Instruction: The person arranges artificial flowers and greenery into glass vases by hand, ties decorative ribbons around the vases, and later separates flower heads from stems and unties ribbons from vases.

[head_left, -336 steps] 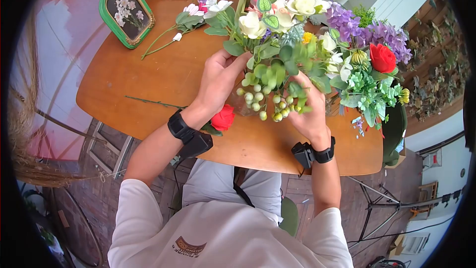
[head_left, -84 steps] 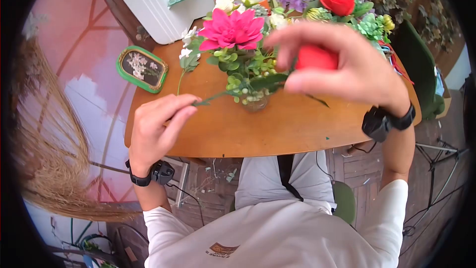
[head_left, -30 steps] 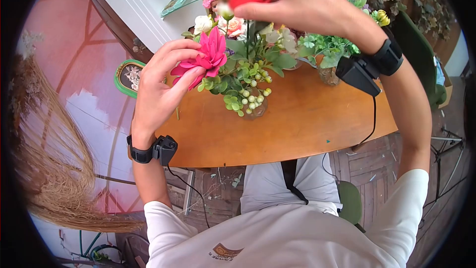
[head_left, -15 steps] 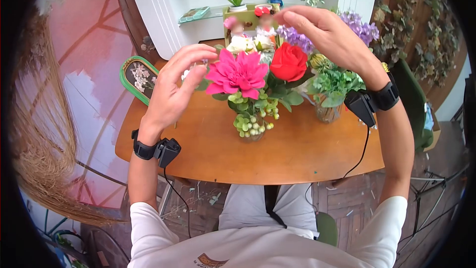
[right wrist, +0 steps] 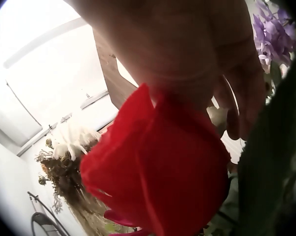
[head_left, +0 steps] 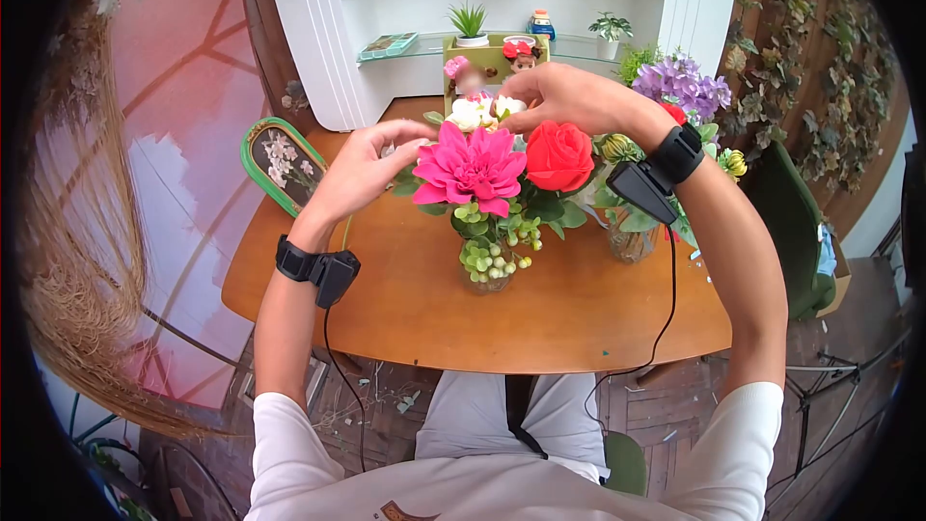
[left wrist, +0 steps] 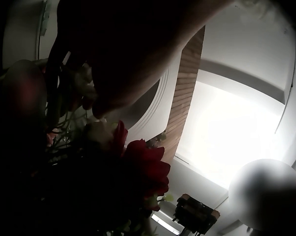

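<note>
A bouquet in a glass vase [head_left: 490, 282] stands mid-table, with a large pink flower [head_left: 470, 169], a red rose [head_left: 559, 156], white roses [head_left: 471, 114] and green berries [head_left: 497, 262]. My left hand [head_left: 371, 169] is at the bouquet's left side, fingers loosely bent, thumb tip right by the pink flower. In the left wrist view it appears dark beside a pale blossom [left wrist: 99, 132]. Arched over the back, my right hand [head_left: 569, 101] has thumb and fingers spread apart around the white flowers. The red rose [right wrist: 157, 167] fills much of the right wrist view, below the palm.
A second glass vase [head_left: 632, 243] with purple flowers [head_left: 685, 87] and greenery stands on the right, under my right forearm. At the left lies a green-framed picture [head_left: 283, 164]. Dolls [head_left: 521, 60] in a green box and a white shelf [head_left: 386, 39] are behind the bouquet.
The red rose, earlier in my right hand, now stands in the bouquet beside the pink flower. Both hands have since moved inward to the bouquet, the right one lower and leftward.
</note>
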{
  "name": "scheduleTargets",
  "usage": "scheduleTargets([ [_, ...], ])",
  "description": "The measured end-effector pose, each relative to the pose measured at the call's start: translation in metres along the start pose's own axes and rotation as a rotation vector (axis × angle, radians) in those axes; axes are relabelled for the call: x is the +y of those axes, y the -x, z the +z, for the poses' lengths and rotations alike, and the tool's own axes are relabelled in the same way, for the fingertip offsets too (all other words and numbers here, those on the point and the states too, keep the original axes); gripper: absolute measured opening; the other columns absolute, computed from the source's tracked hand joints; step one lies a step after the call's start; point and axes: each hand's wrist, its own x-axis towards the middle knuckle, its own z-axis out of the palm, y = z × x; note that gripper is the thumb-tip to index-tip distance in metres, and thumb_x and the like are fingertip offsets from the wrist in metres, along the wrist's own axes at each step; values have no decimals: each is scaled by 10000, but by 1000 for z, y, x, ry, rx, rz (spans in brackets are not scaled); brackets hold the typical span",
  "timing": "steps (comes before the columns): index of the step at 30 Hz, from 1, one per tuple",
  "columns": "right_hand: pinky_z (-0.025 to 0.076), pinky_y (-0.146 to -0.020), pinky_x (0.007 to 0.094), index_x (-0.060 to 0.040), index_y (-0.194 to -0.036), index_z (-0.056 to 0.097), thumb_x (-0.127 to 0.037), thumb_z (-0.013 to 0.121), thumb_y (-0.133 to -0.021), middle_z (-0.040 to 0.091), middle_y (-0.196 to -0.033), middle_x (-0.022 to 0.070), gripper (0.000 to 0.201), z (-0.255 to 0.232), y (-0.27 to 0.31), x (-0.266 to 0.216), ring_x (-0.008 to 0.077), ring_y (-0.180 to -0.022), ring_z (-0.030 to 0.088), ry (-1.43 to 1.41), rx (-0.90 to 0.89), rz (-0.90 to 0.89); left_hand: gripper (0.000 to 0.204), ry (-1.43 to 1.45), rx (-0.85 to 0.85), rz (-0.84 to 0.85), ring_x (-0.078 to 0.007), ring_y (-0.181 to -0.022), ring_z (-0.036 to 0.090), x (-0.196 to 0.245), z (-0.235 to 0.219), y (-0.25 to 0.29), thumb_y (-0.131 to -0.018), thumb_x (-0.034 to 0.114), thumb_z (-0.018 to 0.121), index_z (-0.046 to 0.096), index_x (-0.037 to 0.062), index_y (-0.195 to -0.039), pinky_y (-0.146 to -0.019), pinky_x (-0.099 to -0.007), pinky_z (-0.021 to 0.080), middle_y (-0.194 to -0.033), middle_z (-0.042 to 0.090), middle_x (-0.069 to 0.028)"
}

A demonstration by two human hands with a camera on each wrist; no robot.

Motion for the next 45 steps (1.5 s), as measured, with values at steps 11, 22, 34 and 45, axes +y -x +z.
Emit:
scheduleTargets([
  [11,525,-647,280,15,-1139,668,-260,696,-936,684,-846,56,343,-4,4,-5,107,-744,659,-245,268,10,471,-532,214,734,-353,-1242,560,60,29,22,-801,189,806,660,69,-1232,-1088,-461,424,-1307,617,-126],
  [22,516,-636,254,27,-1161,681,-277,686,-948,691,-851,27,372,-17,7,3,85,-742,630,-179,338,56,210,-456,231,595,-261,-1073,671,36,19,32,-801,-26,675,708,-6,-1008,-906,-369,551,-1174,693,-101],
  [34,561,-825,357,-4,-1288,633,-303,674,-947,716,-1132,122,456,-17,38,-8,236,-989,703,45,448,-15,198,97,344,275,-150,-991,659,7,-10,44,-981,99,605,685,-14,-1123,-877,-299,527,-1050,697,-42],
  [45,561,-771,357,8,-1137,691,-244,649,-961,733,-1044,111,311,-20,63,-30,228,-894,689,67,476,58,346,-603,274,-300,-405,-767,678,-222,-16,34,-940,297,621,717,-31,-886,-740,-485,519,-833,699,-255],
])
